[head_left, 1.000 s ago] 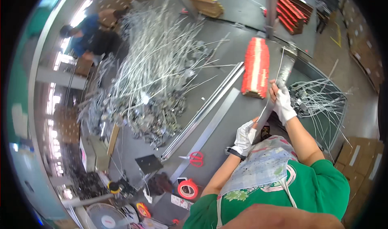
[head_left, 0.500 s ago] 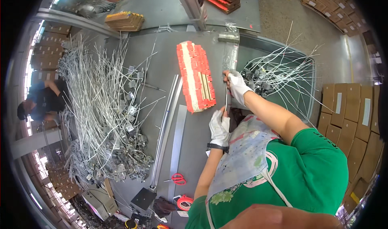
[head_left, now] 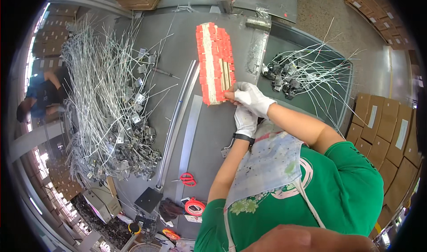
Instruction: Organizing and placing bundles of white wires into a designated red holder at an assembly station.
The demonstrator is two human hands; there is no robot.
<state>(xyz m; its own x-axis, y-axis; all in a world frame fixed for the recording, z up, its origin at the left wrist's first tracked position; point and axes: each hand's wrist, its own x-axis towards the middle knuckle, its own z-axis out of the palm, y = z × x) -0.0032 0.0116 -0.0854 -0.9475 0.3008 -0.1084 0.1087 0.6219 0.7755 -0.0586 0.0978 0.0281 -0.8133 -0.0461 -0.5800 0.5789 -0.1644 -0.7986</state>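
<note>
My right hand (head_left: 253, 100), in a white glove with bare fingertips, pinches at the near right corner of a long stack of red-tabbed strips (head_left: 216, 63). What lies between its fingers is too small to make out. Just below it and partly covered by it is my left hand (head_left: 246, 121), also gloved, with its fingers drawn together near the right hand's fingertips. Whatever it holds is hidden. The stack lies lengthwise on the grey table, with a cream band along its left side and bare brownish strips near its right edge.
Left lies a large heap of white cables with metal parts (head_left: 104, 105). Metal bars (head_left: 175, 125), red-handled scissors (head_left: 188, 179) and a red tape roll (head_left: 195, 206) lie nearer. A grey bin (head_left: 311, 105) of cabled parts stands right, beside a taped metal fixture (head_left: 258, 52).
Both hands have come together, the right moving left from the fixture side to the stack's near corner. The thin strip seen between them before no longer shows. The view has shifted.
</note>
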